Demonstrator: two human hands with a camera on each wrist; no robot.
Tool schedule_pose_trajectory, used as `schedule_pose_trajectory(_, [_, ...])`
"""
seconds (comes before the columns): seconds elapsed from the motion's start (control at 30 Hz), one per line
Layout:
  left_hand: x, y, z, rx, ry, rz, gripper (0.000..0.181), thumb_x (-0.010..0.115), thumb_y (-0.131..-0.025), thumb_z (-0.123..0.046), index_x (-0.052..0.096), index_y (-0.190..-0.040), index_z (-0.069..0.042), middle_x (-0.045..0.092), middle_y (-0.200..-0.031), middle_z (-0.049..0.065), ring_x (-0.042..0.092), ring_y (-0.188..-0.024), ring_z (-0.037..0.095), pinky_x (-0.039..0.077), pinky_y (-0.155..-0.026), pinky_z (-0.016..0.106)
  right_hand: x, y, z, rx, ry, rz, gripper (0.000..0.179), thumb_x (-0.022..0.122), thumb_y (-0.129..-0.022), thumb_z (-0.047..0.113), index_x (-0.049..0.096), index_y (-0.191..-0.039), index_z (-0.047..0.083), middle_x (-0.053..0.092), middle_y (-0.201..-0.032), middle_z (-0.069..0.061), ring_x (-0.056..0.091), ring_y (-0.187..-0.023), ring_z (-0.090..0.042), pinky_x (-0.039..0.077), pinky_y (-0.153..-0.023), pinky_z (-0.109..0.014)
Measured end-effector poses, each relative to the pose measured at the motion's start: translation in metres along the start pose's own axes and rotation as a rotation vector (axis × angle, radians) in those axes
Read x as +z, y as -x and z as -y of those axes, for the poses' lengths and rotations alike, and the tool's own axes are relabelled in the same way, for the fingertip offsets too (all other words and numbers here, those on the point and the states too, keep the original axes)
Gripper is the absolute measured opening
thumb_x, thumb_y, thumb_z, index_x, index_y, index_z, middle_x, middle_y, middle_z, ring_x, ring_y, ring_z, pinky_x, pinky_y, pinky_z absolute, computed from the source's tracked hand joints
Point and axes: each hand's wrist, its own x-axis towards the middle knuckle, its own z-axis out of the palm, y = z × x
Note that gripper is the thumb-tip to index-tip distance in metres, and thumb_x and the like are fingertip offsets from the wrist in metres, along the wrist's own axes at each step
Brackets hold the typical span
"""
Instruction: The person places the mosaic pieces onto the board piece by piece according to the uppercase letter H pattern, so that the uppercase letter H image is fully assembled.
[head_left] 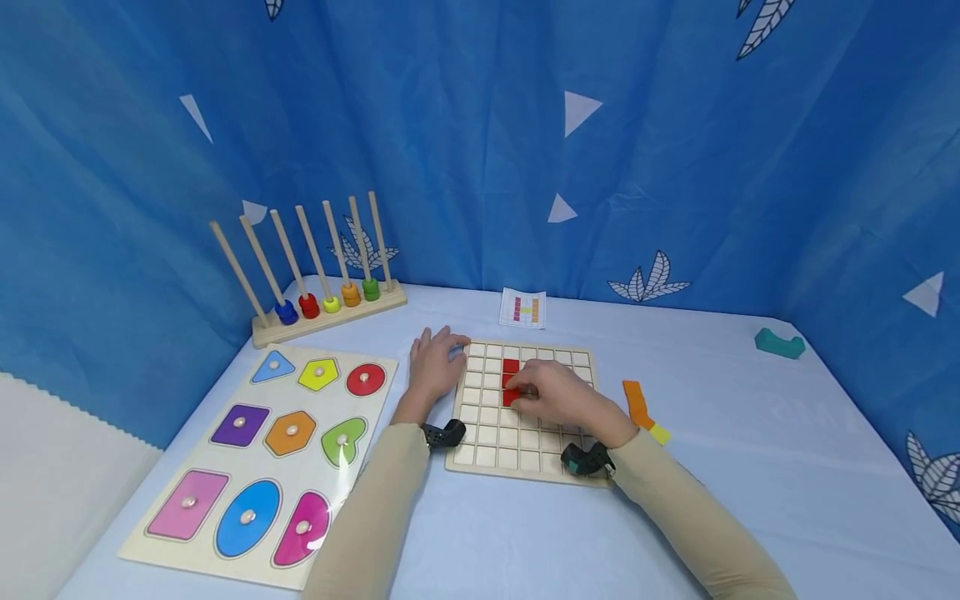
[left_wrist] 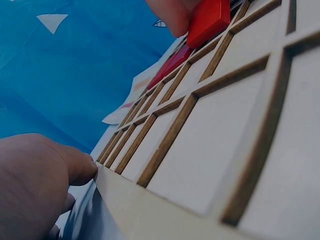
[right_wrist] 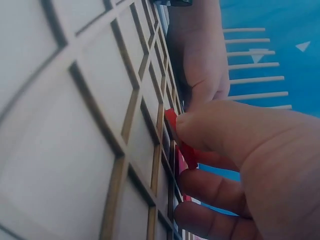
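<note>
A wooden grid board [head_left: 465,457] with square white cells lies in front of me. My right hand [head_left: 553,392] pinches a red square tile [left_wrist: 210,22] between thumb and fingers, tilted over the board. In the right wrist view the thumb presses on the near face of that tile [right_wrist: 175,122]. Beyond it, red tiles [head_left: 511,366] sit in cells of the same column, partly hidden by the hand. My left hand [head_left: 437,367] rests at the board's far left corner, its fingertip touching the frame in the left wrist view, and it holds nothing.
A small pattern card [head_left: 522,308] lies behind the board. Orange tiles [head_left: 637,403] and a yellow tile [head_left: 660,433] lie to the right, a teal block [head_left: 780,343] farther off. On the left are a shape puzzle [head_left: 255,450] and a peg rack [head_left: 330,315] with coloured rings.
</note>
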Motion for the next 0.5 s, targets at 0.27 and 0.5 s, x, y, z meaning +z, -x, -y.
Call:
schedule_pose_trajectory(0.27, [0.0007,0.0,-0.0002,-0.004,0.0,0.0,0.036,0.053,-0.098,-0.015,0.07,-0.129,-0.013,0.044,-0.159,0.02,0.02,-0.156,0.048,0.012,-0.127,0.062,0.0023,0.0004,0.001,0.011,-0.009,0.007,0.021,0.077,-0.089,0.018,0.078,-0.109,0.011,0.069,-0.088,0.002,0.051,-0.07,-0.008,0.044,-0.063,-0.02])
schedule_pose_trajectory(0.5, [0.0007,0.0007,-0.0005,-0.014,0.0,0.005,0.035,0.053,-0.098,-0.015,0.07,-0.13,-0.014,0.044,-0.159,0.02,0.019,-0.156,0.047,0.011,-0.128,0.062,0.0029,0.0002,0.0015,0.007,-0.01,0.007,0.021,0.077,-0.089,0.018,0.078,-0.109,0.01,0.07,-0.089,0.002,0.052,-0.072,-0.008,0.044,-0.064,-0.02])
